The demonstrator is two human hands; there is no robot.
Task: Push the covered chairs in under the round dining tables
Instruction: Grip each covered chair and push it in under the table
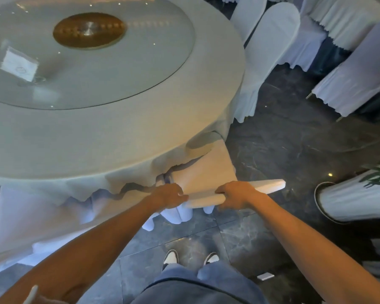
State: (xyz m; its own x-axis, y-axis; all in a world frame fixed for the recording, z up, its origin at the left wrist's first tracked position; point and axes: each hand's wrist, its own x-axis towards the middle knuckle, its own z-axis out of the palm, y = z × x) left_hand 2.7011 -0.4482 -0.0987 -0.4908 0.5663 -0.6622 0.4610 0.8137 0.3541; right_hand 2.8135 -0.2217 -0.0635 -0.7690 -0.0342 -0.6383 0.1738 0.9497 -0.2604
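Left hand (170,195) and right hand (236,194) both clamped on the chair (206,172) back's top rail, spaced for an even push; seat partly under the table (119,132) edge.

A single head-worn camera looks steeply down and forward, close over the round table (119,132) and floor (294,150)

The card stand (19,65) on the glass turntable (140,80) bears print too blurred to read.

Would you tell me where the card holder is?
The card holder stands at the left of the glass turntable, below-left of its gold hub.
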